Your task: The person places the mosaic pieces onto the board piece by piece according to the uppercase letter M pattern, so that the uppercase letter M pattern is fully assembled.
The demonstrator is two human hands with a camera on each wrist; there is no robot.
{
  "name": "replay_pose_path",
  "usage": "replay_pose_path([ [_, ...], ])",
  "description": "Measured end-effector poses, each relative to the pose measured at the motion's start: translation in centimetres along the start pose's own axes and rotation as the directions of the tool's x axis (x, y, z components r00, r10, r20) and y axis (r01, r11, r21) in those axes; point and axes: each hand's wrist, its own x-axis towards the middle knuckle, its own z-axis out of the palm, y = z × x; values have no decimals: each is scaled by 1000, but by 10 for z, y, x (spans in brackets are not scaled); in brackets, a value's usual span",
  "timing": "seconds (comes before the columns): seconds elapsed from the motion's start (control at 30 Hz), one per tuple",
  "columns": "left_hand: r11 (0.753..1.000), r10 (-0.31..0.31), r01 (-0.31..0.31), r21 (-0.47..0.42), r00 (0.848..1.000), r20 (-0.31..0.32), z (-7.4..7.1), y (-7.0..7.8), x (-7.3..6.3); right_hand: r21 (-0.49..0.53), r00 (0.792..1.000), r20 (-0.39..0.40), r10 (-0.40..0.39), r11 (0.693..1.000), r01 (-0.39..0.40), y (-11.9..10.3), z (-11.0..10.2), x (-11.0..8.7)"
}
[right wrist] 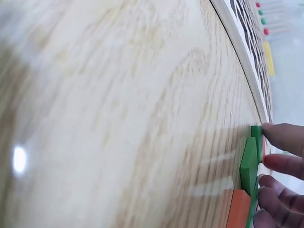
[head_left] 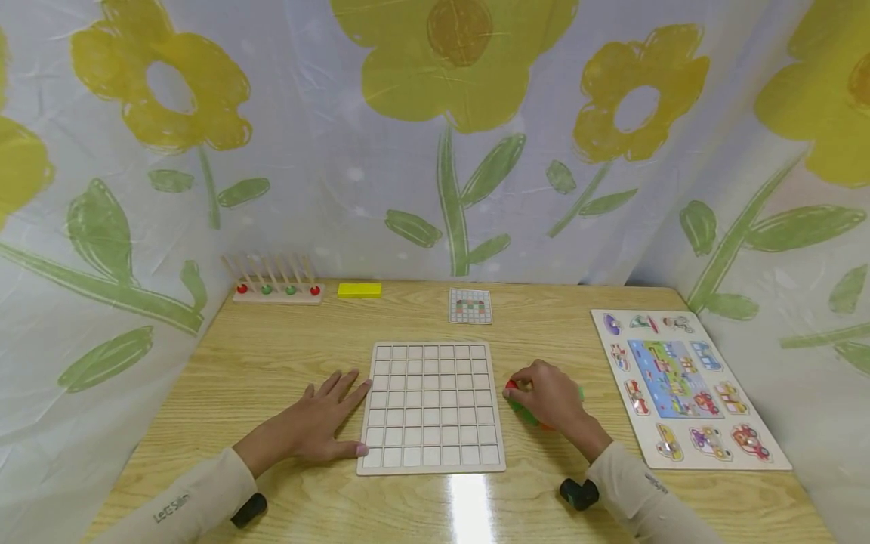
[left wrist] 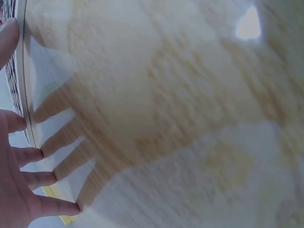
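- Pinching a small red piece point(head_left: 511, 386) is what the right hand point(head_left: 553, 397) is up to, thumb and index on it, just off the grid board's right side.
- Left hand point(head_left: 319, 423) isn't gripping anything: fingers spread out straight, palm down, index and thumb tips right at the board's left edge.
- So the grid board point(head_left: 433, 408) sits between the two hands. It's pretty much square, seven cells each way, so no real long axis; its near edge runs left to right in front of the person.
- Can't tell which way the red piece points, fingers cover most of it.
- Under the right hand there's a little bunch of loose pieces. A green block point(right wrist: 248, 164) shows in the right wrist view, long axis roughly up and down there with a slight slant, and an orange block point(right wrist: 239, 209) is just below it, partly cut off by the frame.
- Small pattern card point(head_left: 470, 306) lies past the board's far edge, and a picture puzzle point(head_left: 693, 385) is off to the right, angled a bit.
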Motion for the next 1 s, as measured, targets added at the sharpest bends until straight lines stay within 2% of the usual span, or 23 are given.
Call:
replay_pose_path([
  [0.3,1000,-8,9,-26,1000,16,-2,2,0,25,1000,20,21,999,-21,0,-1,2],
  [0.67,997,-31,33,-65,999,36,-5,4,-4,83,998,63,-16,996,11,-4,2,9],
  [1.0,998,-32,34,-47,999,42,-5,3,-2,97,997,74,-20,995,13,-9,4,8],
])
